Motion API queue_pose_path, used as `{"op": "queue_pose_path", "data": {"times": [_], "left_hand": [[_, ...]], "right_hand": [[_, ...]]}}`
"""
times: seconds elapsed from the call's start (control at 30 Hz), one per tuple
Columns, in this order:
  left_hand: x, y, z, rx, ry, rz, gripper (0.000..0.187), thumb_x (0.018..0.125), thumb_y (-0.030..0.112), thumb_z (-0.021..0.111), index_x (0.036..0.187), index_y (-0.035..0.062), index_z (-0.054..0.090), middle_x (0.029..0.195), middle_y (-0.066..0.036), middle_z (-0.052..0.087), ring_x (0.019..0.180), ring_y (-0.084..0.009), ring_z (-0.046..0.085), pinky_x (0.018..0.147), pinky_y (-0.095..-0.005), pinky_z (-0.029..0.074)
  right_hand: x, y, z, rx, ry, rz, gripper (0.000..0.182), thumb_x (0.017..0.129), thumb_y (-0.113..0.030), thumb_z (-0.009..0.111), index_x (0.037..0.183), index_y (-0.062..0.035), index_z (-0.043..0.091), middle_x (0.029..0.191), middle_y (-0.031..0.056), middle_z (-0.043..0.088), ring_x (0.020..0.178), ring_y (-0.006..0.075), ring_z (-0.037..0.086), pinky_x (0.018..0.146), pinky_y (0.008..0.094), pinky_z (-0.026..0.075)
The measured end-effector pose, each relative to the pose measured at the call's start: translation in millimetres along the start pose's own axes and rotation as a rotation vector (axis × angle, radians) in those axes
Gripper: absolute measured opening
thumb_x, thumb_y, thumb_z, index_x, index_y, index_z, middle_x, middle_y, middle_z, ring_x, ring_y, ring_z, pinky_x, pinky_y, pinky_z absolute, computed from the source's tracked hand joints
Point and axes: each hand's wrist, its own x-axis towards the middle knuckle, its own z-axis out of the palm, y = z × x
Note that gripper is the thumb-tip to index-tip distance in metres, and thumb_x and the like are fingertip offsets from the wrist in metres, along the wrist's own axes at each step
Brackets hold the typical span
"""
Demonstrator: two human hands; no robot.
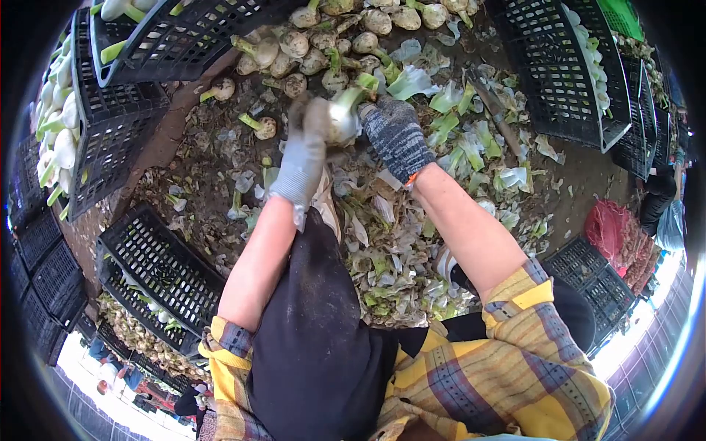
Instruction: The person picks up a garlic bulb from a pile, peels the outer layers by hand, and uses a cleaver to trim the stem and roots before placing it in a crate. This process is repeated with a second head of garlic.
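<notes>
A white garlic bulb [343,123] with a short green stem sits between my two hands above the littered ground. My left hand [305,147], in a pale grey glove, closes round the bulb's left side; its fingers are smeared by motion. My right hand [396,132], in a dark grey knitted glove, is curled close by the bulb's right side near the stem. What lies inside its fingers is hidden. Beyond both hands spreads a pile of unpeeled garlic bulbs [294,44], soil-stained, with cut green stems. One loose garlic bulb [265,128] rests left of my left hand.
Peeled skins and leaf scraps [471,140] cover the ground. Black plastic crates stand around: a crate of white bulbs [110,140] at left, a tilted crate [544,66] at right, another crate [158,268] lower left. A red mesh sack [607,228] lies at far right, near another person [658,198].
</notes>
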Motion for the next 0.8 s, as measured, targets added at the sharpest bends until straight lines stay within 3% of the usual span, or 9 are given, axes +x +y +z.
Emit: {"op": "queue_pose_path", "data": {"times": [0.07,0.1,0.23,0.27,0.3,0.4,0.5,0.67,0.8], "left_hand": [[6.5,-22.9,4.8,0.32,0.162,0.551,0.057,0.08,0.038,0.064,0.122,0.0069,0.04,0.101,-0.009,0.055,0.086,-0.0194,0.058,0.072,-0.0301,0.051],[0.3,-12.9,7.9,0.281,0.131,0.514,0.065,0.072,0.019,0.072,0.125,0.0068,0.035,0.1,-0.01,0.056,0.083,-0.0195,0.059,0.07,-0.033,0.054],[-15.4,21.3,6.5,-0.355,-0.162,-0.178,0.046,0.079,0.028,0.063,0.115,0.0039,0.047,0.102,-0.012,0.057,0.087,-0.0205,0.059,0.07,-0.0328,0.054],[-12.7,17.1,2.4,-0.411,-0.162,-0.204,0.045,0.08,0.03,0.062,0.113,0.0037,0.048,0.103,-0.012,0.057,0.087,-0.0205,0.059,0.07,-0.0322,0.054],[-12.7,16.5,1.4,-0.465,-0.163,-0.233,0.044,0.08,0.033,0.061,0.112,0.0035,0.05,0.103,-0.011,0.057,0.087,-0.0204,0.059,0.07,-0.0317,0.054],[-13.6,13.9,3.8,-0.263,-0.066,-0.167,0.049,0.079,0.032,0.066,0.113,0.0027,0.048,0.104,-0.01,0.057,0.087,-0.0195,0.059,0.072,-0.0302,0.052],[-12.4,8.2,7.7,0.168,0.057,0.138,0.057,0.075,0.026,0.071,0.118,0.0028,0.042,0.105,-0.01,0.056,0.088,-0.0193,0.058,0.075,-0.0339,0.052],[-17.5,12.7,-1.1,-0.376,-0.143,-0.223,0.044,0.081,0.035,0.063,0.114,0.0076,0.052,0.101,-0.003,0.06,0.089,-0.0133,0.058,0.073,-0.031,0.048],[-15.6,10.8,-1.1,-0.302,-0.145,-0.172,0.048,0.082,0.034,0.062,0.119,0.0061,0.049,0.107,-0.007,0.059,0.09,-0.0136,0.058,0.07,-0.0294,0.048]], "right_hand": [[-0.7,-1.0,-1.2,0.061,0.058,0.06,0.014,0.079,-0.012,0.05,0.078,-0.0006,0.059,0.076,0.0186,0.059,0.075,0.0341,0.058,0.069,0.0451,0.044],[-0.6,-3.9,0.6,0.112,0.075,0.134,0.015,0.079,-0.011,0.049,0.079,0.0003,0.059,0.077,0.0188,0.06,0.076,0.0343,0.058,0.071,0.0449,0.044],[-1.4,-6.9,-1.6,0.697,0.047,0.433,0.013,0.08,-0.009,0.049,0.083,-0.0012,0.059,0.079,0.019,0.059,0.077,0.0334,0.058,0.07,0.0416,0.045],[-2.0,-7.0,-4.8,0.923,0.022,0.529,0.011,0.079,-0.011,0.052,0.084,-0.0034,0.059,0.079,0.0183,0.059,0.075,0.0331,0.058,0.068,0.0412,0.046],[-5.4,-1.6,-14.7,0.265,-0.013,0.07,0.013,0.081,-0.009,0.051,0.087,-0.0024,0.059,0.078,0.0186,0.059,0.073,0.0316,0.058,0.065,0.0383,0.046],[-4.8,-4.6,-14.7,-0.032,-0.056,0.056,0.014,0.083,-0.012,0.048,0.083,-0.0041,0.06,0.08,0.0153,0.061,0.078,0.0285,0.059,0.07,0.0393,0.046],[-1.5,-12.5,-15.2,0.208,0.091,0.192,0.012,0.081,-0.011,0.049,0.084,-0.0049,0.06,0.08,0.0132,0.061,0.077,0.0279,0.059,0.068,0.0391,0.046],[-16.4,10.3,16.3,1.042,0.041,0.407,0.019,0.069,0.001,0.06,0.087,-0.0053,0.061,0.08,0.014,0.062,0.073,0.0286,0.06,0.065,0.0367,0.047],[-18.1,13.6,16.6,0.643,0.028,0.278,0.018,0.071,-0.005,0.06,0.089,-0.0037,0.061,0.08,0.0151,0.062,0.076,0.0296,0.061,0.068,0.0368,0.048]]}}
